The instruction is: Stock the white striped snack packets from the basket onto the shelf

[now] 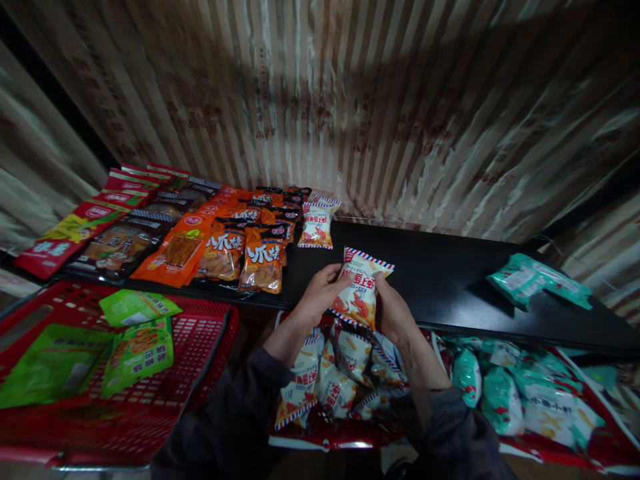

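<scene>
Between both hands I hold a white and orange snack bag (361,287) with striped ends and red lettering, upright over the front edge of the black shelf (425,267). My left hand (323,293) grips its left side. On the right side, my right hand (393,307) is closed with the thumb on the front. Another striped-end snack bag (317,223) stands on the shelf behind, to the left. Below my hands, a red bin holds several matching snack bags (336,390).
Orange snack bags (263,260), dark packets (120,243) and red packets (55,243) fill the shelf's left. A red basket (205,353) holds green packets (143,357). Teal bags (537,280) lie on the shelf's right; more teal bags (545,407) fill a bin. Corrugated sheeting (320,100) stands behind.
</scene>
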Tool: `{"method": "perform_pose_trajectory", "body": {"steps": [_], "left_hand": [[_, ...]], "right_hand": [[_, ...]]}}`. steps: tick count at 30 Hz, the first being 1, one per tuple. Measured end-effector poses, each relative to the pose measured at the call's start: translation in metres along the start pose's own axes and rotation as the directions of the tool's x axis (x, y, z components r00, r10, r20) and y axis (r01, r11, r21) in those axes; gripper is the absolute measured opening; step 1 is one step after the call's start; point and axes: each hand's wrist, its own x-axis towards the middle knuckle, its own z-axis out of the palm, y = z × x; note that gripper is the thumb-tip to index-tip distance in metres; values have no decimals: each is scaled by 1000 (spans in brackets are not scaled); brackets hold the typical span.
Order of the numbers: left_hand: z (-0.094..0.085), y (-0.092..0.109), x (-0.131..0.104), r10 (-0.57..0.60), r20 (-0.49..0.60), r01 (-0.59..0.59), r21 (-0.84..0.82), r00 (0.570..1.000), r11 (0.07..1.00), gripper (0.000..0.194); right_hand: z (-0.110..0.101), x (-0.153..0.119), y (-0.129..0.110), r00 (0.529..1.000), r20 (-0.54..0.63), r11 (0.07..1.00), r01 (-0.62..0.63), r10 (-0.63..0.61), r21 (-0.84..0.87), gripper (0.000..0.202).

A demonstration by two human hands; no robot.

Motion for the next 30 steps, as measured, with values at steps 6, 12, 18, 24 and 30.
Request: {"method": "perform_pose_trajectory", "body": {"steps": [6,12,18,24,30], "left_hand": [[-2,4,-2,-13,9,13,47,1000,999,47],[0,6,-3,-48,69,41,110,996,993,51],[3,0,-6,-41,102,31,93,994,995,47],[7,0,-7,12,38,-15,75,999,997,34],[10,0,-7,40,-108,-31,86,993,996,33]], "right_hand": [[-8,-2,-14,962,-79,957,248,-262,-147,43],[-12,-3,-20,963,-166,976,206,-214,-65,40],[-13,-2,-21,944,-238,974,221,-227,-53,37],[-7,-3,-16,967,-182,984,170,-177,-54,31],[-1,-8,-14,978,-121,985,164,-169,-52,37]]}}
